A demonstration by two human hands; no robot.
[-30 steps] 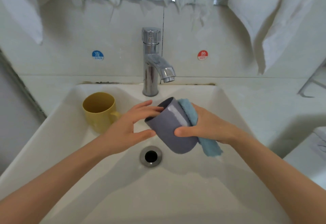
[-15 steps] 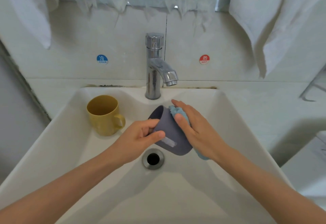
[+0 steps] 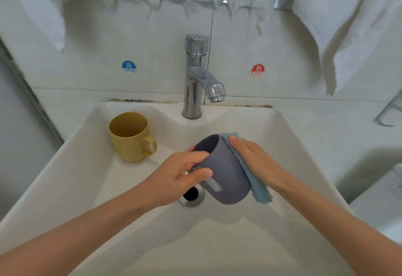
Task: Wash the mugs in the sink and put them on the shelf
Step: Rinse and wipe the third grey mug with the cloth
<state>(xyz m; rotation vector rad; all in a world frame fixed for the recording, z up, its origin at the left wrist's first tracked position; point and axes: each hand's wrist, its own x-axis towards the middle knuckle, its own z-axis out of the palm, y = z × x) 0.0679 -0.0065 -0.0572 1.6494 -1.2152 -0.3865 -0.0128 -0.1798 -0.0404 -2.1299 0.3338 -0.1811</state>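
Cloth slid round mug, white sink, tiled wall

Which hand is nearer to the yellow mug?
Left. The left hand holds the grey mug right of the yellow mug; the right hand presses a cloth on its other side.

Grey mug: handle partly under L hand thumb; far side & inside bottom not visible. Blue cloth mostly sandwiched btw. R hand and mug wall; only top corner & lower tail show. R thumb & palm not visible. Drain approx. half covered by L hand and mug. Both forearms run off bottom edge; sink front rim cut there too. White towels cropped at top & side edges. Wire rack cut by R edge, shape unclear. Cloth wet or dry: can't tell.
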